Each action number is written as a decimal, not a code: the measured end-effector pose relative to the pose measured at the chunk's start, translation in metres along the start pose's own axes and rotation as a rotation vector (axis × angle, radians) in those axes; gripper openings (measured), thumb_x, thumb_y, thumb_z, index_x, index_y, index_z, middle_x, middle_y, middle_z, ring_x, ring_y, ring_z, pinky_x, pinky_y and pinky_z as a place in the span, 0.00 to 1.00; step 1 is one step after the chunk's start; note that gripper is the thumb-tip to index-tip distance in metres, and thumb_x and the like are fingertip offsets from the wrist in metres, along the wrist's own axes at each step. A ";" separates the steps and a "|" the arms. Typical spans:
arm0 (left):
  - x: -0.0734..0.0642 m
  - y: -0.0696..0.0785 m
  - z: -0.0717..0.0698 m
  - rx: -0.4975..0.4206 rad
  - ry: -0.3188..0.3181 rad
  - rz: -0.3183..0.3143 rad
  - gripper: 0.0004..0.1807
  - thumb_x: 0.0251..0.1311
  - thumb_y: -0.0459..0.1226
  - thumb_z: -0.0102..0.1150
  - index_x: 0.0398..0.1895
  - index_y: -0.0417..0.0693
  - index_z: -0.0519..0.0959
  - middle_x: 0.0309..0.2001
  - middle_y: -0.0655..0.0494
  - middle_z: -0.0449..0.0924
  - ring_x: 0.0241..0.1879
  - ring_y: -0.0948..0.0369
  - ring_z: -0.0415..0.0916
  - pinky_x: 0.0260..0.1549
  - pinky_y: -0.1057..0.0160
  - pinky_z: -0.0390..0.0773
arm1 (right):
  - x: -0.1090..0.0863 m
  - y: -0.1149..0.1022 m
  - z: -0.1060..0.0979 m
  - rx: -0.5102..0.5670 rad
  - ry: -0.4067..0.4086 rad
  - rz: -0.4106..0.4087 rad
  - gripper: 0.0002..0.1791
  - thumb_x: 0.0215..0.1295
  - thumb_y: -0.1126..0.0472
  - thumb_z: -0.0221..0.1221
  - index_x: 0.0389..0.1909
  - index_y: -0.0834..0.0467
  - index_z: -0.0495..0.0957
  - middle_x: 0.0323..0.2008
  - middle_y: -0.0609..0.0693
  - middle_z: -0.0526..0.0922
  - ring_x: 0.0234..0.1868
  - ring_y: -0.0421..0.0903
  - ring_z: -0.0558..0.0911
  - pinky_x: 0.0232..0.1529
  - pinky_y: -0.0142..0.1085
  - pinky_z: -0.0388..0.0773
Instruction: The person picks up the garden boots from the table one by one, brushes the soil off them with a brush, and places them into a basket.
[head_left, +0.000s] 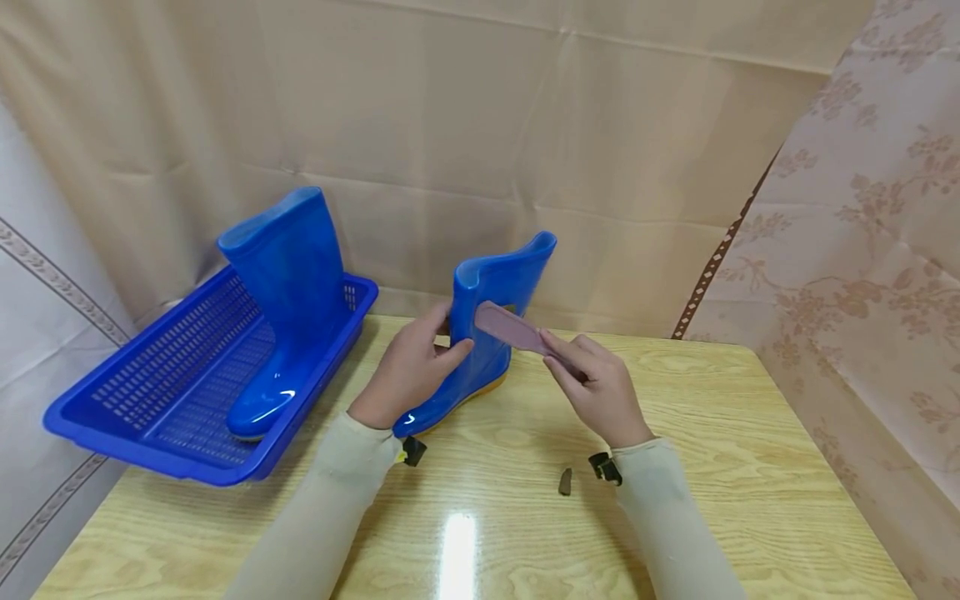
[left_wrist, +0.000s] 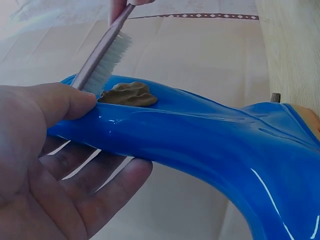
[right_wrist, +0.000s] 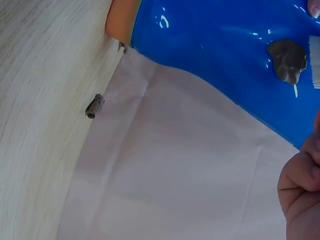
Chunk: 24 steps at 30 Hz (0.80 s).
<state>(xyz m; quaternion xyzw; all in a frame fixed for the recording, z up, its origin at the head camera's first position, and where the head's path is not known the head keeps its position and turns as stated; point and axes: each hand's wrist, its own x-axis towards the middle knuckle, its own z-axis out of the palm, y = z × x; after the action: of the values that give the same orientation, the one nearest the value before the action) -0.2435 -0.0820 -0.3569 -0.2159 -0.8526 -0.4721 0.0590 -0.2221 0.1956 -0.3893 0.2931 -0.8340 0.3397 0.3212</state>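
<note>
A glossy blue rain boot stands on its orange-yellow sole, and my left hand holds its shaft, thumb on one side and fingers on the other. My right hand grips the handle of a pinkish brush. In the left wrist view, pale bristles face the shaft beside a lump of brown mud-like matter stuck there. The right wrist view shows the same lump close to the bristles, with a narrow gap between them.
To the left, a second blue boot stands in a blue plastic basket. A small brown piece lies on the wooden table near my right wrist. Behind the table hangs a beige curtain.
</note>
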 end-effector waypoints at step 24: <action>0.000 -0.002 -0.001 -0.015 0.018 -0.007 0.26 0.74 0.40 0.61 0.71 0.48 0.69 0.58 0.49 0.82 0.56 0.52 0.82 0.52 0.49 0.85 | -0.002 0.004 -0.005 0.056 0.045 0.067 0.21 0.63 0.73 0.68 0.57 0.57 0.86 0.26 0.43 0.79 0.21 0.37 0.65 0.20 0.26 0.60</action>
<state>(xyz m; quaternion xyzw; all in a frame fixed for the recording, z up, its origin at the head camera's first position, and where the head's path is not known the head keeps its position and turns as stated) -0.2446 -0.0837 -0.3585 -0.2093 -0.8492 -0.4806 0.0635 -0.2221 0.2025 -0.3890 0.2662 -0.8260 0.3801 0.3199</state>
